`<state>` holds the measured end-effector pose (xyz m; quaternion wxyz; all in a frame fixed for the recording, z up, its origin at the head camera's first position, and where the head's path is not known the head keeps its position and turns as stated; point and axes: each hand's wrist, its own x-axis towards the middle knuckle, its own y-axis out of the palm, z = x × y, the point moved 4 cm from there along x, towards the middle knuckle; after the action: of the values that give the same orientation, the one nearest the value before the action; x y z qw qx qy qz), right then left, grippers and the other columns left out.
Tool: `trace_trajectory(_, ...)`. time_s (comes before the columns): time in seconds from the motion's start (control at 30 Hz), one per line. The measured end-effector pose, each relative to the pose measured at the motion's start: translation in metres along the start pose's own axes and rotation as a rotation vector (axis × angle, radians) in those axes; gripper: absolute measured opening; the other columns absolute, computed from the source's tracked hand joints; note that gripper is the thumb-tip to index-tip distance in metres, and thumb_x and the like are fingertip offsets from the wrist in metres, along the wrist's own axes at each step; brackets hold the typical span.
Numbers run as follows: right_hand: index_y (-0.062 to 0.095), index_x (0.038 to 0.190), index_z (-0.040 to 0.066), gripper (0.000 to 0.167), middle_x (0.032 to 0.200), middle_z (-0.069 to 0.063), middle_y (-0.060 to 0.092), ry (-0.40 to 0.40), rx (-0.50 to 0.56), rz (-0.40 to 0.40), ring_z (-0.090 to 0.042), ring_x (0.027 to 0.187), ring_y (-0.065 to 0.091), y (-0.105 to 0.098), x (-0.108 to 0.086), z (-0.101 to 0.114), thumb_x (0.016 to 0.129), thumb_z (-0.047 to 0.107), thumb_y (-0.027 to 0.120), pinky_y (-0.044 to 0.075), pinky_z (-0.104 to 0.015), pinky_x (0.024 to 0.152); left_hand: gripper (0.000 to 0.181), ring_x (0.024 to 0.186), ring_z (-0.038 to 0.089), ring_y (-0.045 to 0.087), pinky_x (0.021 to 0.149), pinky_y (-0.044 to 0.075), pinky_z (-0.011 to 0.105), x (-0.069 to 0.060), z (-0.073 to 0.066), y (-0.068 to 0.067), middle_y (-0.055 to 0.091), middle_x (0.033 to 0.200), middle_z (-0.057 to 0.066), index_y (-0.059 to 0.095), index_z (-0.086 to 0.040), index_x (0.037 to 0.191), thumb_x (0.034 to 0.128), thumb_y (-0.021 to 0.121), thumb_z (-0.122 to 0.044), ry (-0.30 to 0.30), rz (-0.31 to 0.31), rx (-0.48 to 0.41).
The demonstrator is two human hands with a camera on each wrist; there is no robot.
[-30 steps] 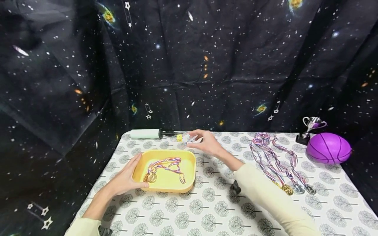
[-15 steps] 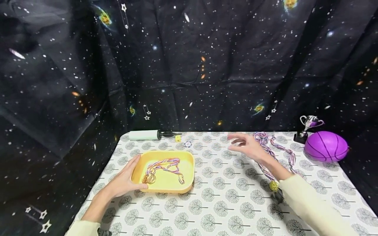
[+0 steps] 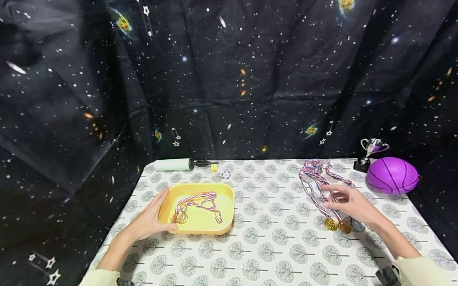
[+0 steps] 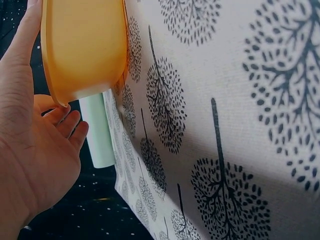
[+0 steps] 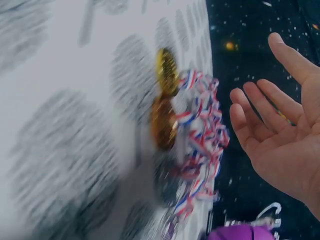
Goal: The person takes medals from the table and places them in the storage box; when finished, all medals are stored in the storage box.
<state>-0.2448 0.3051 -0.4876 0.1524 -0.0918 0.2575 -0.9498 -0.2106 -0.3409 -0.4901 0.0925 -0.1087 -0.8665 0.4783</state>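
In the head view my left hand grips the left end of a yellow plastic tub, thumb at the front and fingers along the side. Inside lie gold- and bronze-coloured medals on striped ribbons. My right hand hovers over another group of medals at the right, fingers loosely bent and holding nothing. From it show a gold medal, a bronze one and a silver one; the hand covers part of their red, white and blue ribbons. The right wrist view is blurred.
A pale green hand pump lies at the back left. Beside it are a small yellow tag and a blue-and-white round chip. A silver trophy and a purple ball stand back right.
My right hand has let go of the round chip near the pump and moved right, over the medals on the table. The left hand stays on the tub.
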Motion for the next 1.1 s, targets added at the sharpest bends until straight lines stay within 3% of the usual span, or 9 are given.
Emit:
trace_trajectory(0.23,0.065,0.139,0.000,0.055,0.085,-0.006,0.065,-0.027,-0.079,0.029,-0.012,0.068,0.056,0.002,-0.028,-0.011,0.091,0.016,0.085,0.048,-0.026,0.051,0.133,0.157,0.047,0.022,0.120,0.028,0.070,0.000,-0.001,0.000,0.017,0.175,0.022,0.014,-0.005,0.171,0.0760,0.092,-0.057,-0.007,0.002,0.009)
trace_trajectory(0.43,0.066,0.135,-0.003,0.053,0.086,-0.007,0.064,-0.019,-0.065,0.047,-0.011,0.065,0.054,0.011,-0.038,-0.019,0.089,0.014,0.086,0.048,-0.026,0.049,0.132,0.157,0.048,0.023,0.119,0.029,0.071,0.000,-0.001,0.000,0.018,0.174,0.022,0.016,-0.004,0.170,0.0758,0.092,-0.056,-0.011,0.000,0.004)
trace_trajectory(0.63,0.070,0.132,-0.001,0.058,0.104,-0.009,0.071,-0.056,-0.187,-0.004,-0.009,0.069,0.053,0.016,-0.044,-0.022,0.082,0.019,0.092,0.048,-0.026,0.055,0.132,0.157,0.048,0.023,0.119,0.029,0.071,0.000,0.000,0.000,0.018,0.175,0.021,0.015,-0.005,0.170,0.0759,0.093,-0.056,-0.008,-0.001,-0.003)
trace_trajectory(0.8,0.073,0.131,0.005,0.059,0.121,-0.013,0.073,-0.044,-0.290,-0.015,-0.012,0.089,0.063,0.018,-0.046,-0.023,0.080,0.028,0.093,0.056,-0.026,0.075,0.133,0.157,0.048,0.023,0.119,0.029,0.071,0.000,0.001,0.000,0.018,0.175,0.021,0.015,-0.005,0.170,0.0756,0.093,-0.056,-0.007,-0.002,-0.005)
trace_trajectory(0.87,0.074,0.130,0.007,0.059,0.123,-0.011,0.074,-0.048,-0.340,-0.017,-0.016,0.101,0.066,0.018,-0.047,-0.023,0.080,0.031,0.093,0.057,-0.028,0.085,0.133,0.157,0.048,0.023,0.119,0.029,0.070,0.001,0.001,0.000,0.018,0.175,0.021,0.015,-0.004,0.170,0.0756,0.093,-0.056,-0.004,-0.003,-0.006)
trace_trajectory(1.0,0.075,0.130,0.010,0.059,0.124,-0.006,0.073,-0.032,-0.382,-0.017,-0.025,0.109,0.067,0.020,-0.048,-0.024,0.080,0.034,0.093,0.059,-0.038,0.093,0.133,0.157,0.048,0.023,0.120,0.028,0.070,0.001,0.001,0.001,0.017,0.175,0.022,0.015,-0.004,0.170,0.0755,0.093,-0.055,-0.001,-0.003,-0.009)
trace_trajectory(1.1,0.076,0.128,0.011,0.057,0.122,-0.006,0.074,-0.042,-0.417,-0.035,-0.023,0.108,0.066,0.022,-0.049,-0.023,0.078,0.034,0.094,0.058,-0.040,0.093,0.133,0.157,0.048,0.023,0.120,0.028,0.069,0.001,0.001,0.001,0.018,0.174,0.022,0.015,-0.003,0.170,0.0753,0.093,-0.055,-0.002,-0.004,-0.007)
